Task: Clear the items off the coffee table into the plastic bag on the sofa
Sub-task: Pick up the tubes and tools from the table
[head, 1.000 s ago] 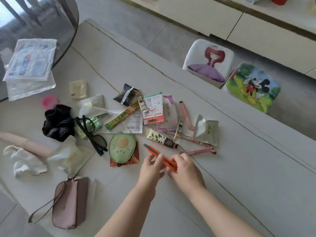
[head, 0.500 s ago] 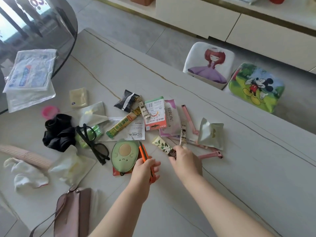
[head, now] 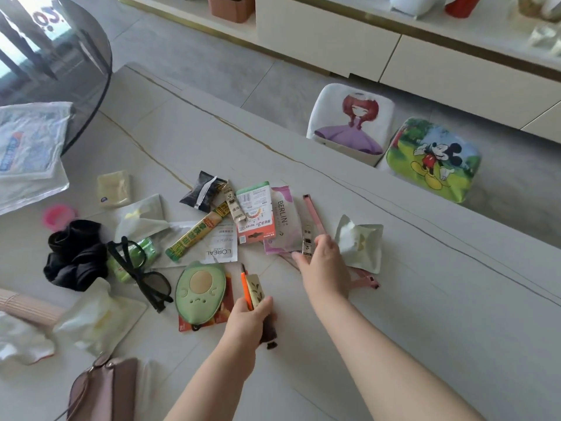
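On the messy table (head: 425,314), the left hand (head: 249,317) grips a cutter (head: 246,288) and tube (head: 255,291) while the right hand (head: 324,265) pinches a stick packet (head: 307,243), which needs lifting next.

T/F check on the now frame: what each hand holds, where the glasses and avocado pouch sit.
1. The left hand holds the orange utility knife and the floral cream tube together. True.
2. The right hand rests flat on bare table. False: it is at the slim beige sachet.
3. The black-framed glasses lie left of the green avocado pouch. True.
4. The avocado pouch is in the left hand. False: it lies on the table.
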